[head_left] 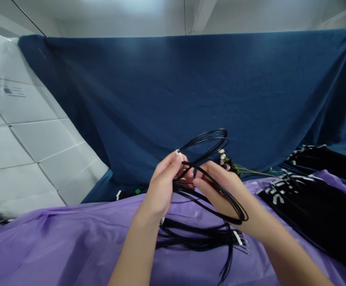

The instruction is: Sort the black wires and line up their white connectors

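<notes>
Above the purple sheet, both hands are at a coil of thin black cable that loops out in a figure-eight shape. My left hand is closed on the middle of the bundle, with a white tag or connector at its thumb. My right hand is curled at the same crossing, its thumb and fingers close together on the right side of the coil. Whatever lies between its fingertips is partly hidden. Below the hands, more black cables with white ends lie on the sheet.
A purple sheet covers the work surface. At right lies a large pile of black cables with white tags. Artificial flowers rest behind my right hand. A blue cloth hangs behind; white boxes are stacked at left.
</notes>
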The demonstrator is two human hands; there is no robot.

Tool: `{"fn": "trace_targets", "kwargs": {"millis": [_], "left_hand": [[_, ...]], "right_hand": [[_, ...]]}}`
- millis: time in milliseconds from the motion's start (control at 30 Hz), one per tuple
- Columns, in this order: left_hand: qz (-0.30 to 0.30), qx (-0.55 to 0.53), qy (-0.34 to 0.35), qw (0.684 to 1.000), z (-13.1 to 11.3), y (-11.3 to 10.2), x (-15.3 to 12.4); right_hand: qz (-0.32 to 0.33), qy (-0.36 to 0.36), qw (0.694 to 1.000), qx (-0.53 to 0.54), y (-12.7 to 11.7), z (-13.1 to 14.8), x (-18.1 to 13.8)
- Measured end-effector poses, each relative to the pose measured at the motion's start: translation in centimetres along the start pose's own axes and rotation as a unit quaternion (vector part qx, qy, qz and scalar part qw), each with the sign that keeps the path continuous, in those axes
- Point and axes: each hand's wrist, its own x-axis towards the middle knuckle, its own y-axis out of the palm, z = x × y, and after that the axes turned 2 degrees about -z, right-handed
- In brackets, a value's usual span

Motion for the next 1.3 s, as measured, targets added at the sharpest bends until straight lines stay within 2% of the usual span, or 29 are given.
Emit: {"fn": "trace_targets", "kwargs": {"millis": [67,167,267,367,467,533,667,767,867,933,1033,1100,1167,1300], "left_hand": [[-0.019,-0.005,-0.019,1.000,-0.2,-0.1,0.0],[-0.033,-0.013,-0.036,0.999,-0.4,-0.3,0.0],[-0.033,-0.005,-0.045,0.998,-0.7,-0.5,0.1],[-0.040,0.008,-0.059,0.997,-0.7,-0.6,0.1],[-0.048,0.020,-0.066,0.996,-0.7,-0.7,0.1],[-0.053,0.025,-0.069,0.996,-0.8,-0.7,0.2],[-0.032,0.034,-0.063,0.997,-0.8,-0.7,0.2],[0.001,0.029,-0.054,0.998,-0.8,-0.8,0.2],[0.023,0.016,-0.058,0.998,-0.6,-1.0,0.2],[0.023,0.004,-0.071,0.997,-0.5,-1.1,0.2],[0.025,-0.008,-0.089,0.996,-0.5,-1.2,0.2],[0.039,-0.008,-0.096,0.995,-0.5,-1.3,0.2],[0.052,-0.005,-0.103,0.993,-0.6,-1.3,0.2],[0.055,-0.004,-0.113,0.992,-0.7,-1.2,0.1]], "right_hand": [[0.018,0.065,0.986,0.152,-1.1,0.5,0.0],[0.001,0.144,0.924,0.355,-3.0,1.1,0.0],[-0.057,0.141,0.874,0.462,-4.3,1.1,0.2],[-0.110,0.104,0.866,0.476,-4.7,0.7,0.4],[-0.200,0.040,0.869,0.450,-3.9,0.6,0.7],[-0.265,-0.019,0.858,0.440,-3.3,0.6,0.9],[-0.329,-0.094,0.840,0.422,-2.9,0.8,0.9],[-0.310,-0.111,0.849,0.414,-3.3,1.0,0.7],[-0.254,-0.144,0.878,0.378,-3.5,1.1,0.2],[-0.238,-0.157,0.910,0.301,-3.3,1.1,-0.3],[-0.246,-0.148,0.953,0.100,-2.8,1.1,-0.9],[-0.248,-0.160,0.955,-0.032,-2.4,1.1,-1.0],[-0.246,-0.189,0.944,-0.116,-2.2,1.2,-0.8],[-0.241,-0.209,0.934,-0.157,-2.0,1.3,-0.6]]}}
